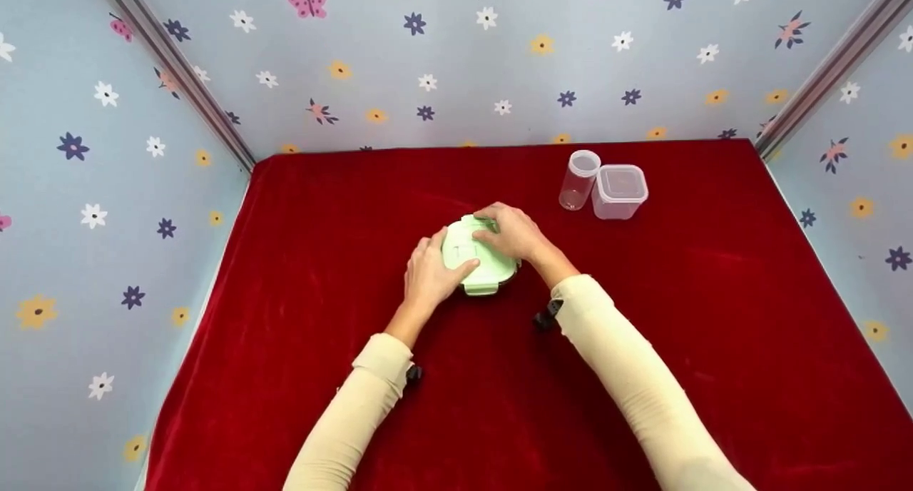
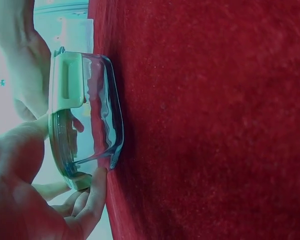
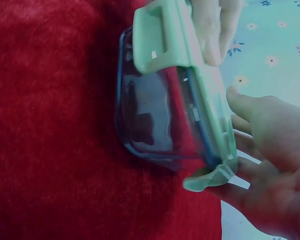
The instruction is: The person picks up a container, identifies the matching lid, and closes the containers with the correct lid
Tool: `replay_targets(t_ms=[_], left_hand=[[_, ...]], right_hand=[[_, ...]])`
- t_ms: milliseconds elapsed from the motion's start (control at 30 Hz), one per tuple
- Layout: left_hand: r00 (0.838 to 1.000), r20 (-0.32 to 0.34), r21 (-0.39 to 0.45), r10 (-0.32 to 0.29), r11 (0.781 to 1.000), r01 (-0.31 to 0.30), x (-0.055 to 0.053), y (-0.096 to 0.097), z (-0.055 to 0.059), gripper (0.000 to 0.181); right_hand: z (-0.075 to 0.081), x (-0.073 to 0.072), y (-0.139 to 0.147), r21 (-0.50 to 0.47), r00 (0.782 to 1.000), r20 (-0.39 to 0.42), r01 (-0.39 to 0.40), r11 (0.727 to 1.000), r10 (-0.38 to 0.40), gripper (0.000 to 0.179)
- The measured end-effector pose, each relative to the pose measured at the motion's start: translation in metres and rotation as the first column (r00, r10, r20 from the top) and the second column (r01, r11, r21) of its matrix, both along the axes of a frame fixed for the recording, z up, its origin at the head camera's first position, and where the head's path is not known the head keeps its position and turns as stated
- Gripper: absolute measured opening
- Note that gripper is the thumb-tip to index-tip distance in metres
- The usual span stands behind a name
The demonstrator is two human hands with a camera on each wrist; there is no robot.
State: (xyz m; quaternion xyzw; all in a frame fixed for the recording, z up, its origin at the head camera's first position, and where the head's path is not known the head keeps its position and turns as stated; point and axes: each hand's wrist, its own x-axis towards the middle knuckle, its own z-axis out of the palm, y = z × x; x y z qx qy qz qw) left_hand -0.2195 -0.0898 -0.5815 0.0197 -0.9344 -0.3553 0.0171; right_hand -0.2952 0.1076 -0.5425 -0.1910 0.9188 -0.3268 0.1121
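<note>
A glass food container (image 2: 104, 100) with a pale green snap-on lid (image 1: 493, 264) rests on the red cloth. My left hand (image 1: 430, 271) grips its left side, with the thumb over the lid and fingers down along the glass in the left wrist view. At the far right of the lid is my right hand (image 1: 515, 233), its thumb on top and fingers curled over the edge. The near clip (image 3: 151, 37) lies down against the side. Another clip (image 3: 210, 180), beside my right fingers, angles outward from the lid.
At the back right, a clear cylindrical jar (image 1: 578, 180) with a white lid stands beside a squarish clear plastic container (image 1: 619, 193). Red cloth (image 1: 321, 277) covers the table. Flower-patterned walls (image 1: 456, 56) enclose the back and sides.
</note>
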Motion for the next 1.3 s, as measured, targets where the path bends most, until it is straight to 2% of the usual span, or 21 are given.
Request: replay_targets(t_ms=[67, 100, 133, 267, 400, 600, 633, 700, 833, 867, 1033, 1167, 1300], left_hand=[[1.0, 0.021, -0.008, 0.006, 1.0, -0.006, -0.001, 0.001, 0.0, 0.097], [0.999, 0.048, -0.01, 0.014, 1.0, -0.014, 0.004, 0.003, 0.011, 0.095], [0.998, 0.057, -0.009, 0.016, 1.0, -0.015, 0.003, 0.003, 0.011, 0.095], [0.997, 0.073, 0.03, 0.013, 0.999, -0.016, 0.001, -0.001, 0.008, 0.093], [0.998, 0.069, 0.076, 0.006, 0.997, -0.011, -0.001, -0.005, 0.002, 0.092], [1.0, 0.017, 0.174, -0.013, 0.985, 0.01, -0.003, -0.006, -0.005, 0.093], [1.0, 0.006, 0.197, -0.015, 0.98, 0.013, -0.004, -0.006, -0.008, 0.094], [1.0, -0.02, 0.201, -0.008, 0.98, 0.012, -0.009, -0.006, -0.018, 0.095], [0.999, -0.048, 0.201, -0.008, 0.98, 0.018, -0.016, -0.009, -0.031, 0.1], [0.999, -0.051, 0.196, -0.009, 0.98, 0.018, -0.017, -0.01, -0.033, 0.1], [0.999, -0.04, 0.196, -0.006, 0.98, 0.014, -0.017, -0.011, -0.033, 0.1], [1.0, -0.027, 0.233, 0.001, 0.972, 0.006, -0.013, -0.01, -0.028, 0.098], [0.999, -0.034, 0.232, 0.005, 0.973, 0.003, -0.013, -0.008, -0.029, 0.099]], right_hand=[[-0.002, 0.0, 0.0, 0.018, 1.0, -0.006, -0.012, 1.0, 0.013, 0.051], [-0.003, 0.0, 0.0, 0.026, 1.0, -0.01, -0.017, 1.0, 0.017, 0.052], [-0.004, 0.0, 0.0, 0.035, 1.0, -0.016, -0.02, 0.999, 0.021, 0.052], [-0.007, -0.001, -0.002, 0.049, 0.998, -0.049, -0.036, 0.998, 0.039, 0.051], [-0.012, -0.001, -0.007, 0.037, 0.997, -0.069, -0.022, 0.999, 0.024, 0.048], [-0.022, -0.002, -0.008, -0.022, 0.996, -0.086, -0.001, 1.0, -0.001, 0.042], [-0.036, -0.012, -0.005, -0.044, 0.995, -0.098, -0.006, 0.999, 0.001, 0.042], [-0.053, -0.022, -0.004, -0.071, 0.993, -0.116, 0.01, 0.997, -0.018, 0.039], [-0.083, -0.045, -0.002, -0.079, 0.992, -0.115, 0.04, 0.996, -0.049, 0.035], [-0.08, -0.043, -0.004, -0.068, 0.992, -0.108, 0.052, 0.996, -0.059, 0.034], [-0.099, -0.056, -0.004, -0.031, 0.993, -0.111, 0.046, 0.998, -0.049, 0.034], [-0.104, -0.06, -0.003, 0.002, 0.995, -0.089, 0.041, 0.999, -0.04, 0.036], [-0.108, -0.064, 0.0, 0.015, 0.996, -0.08, 0.031, 0.999, -0.03, 0.039]])
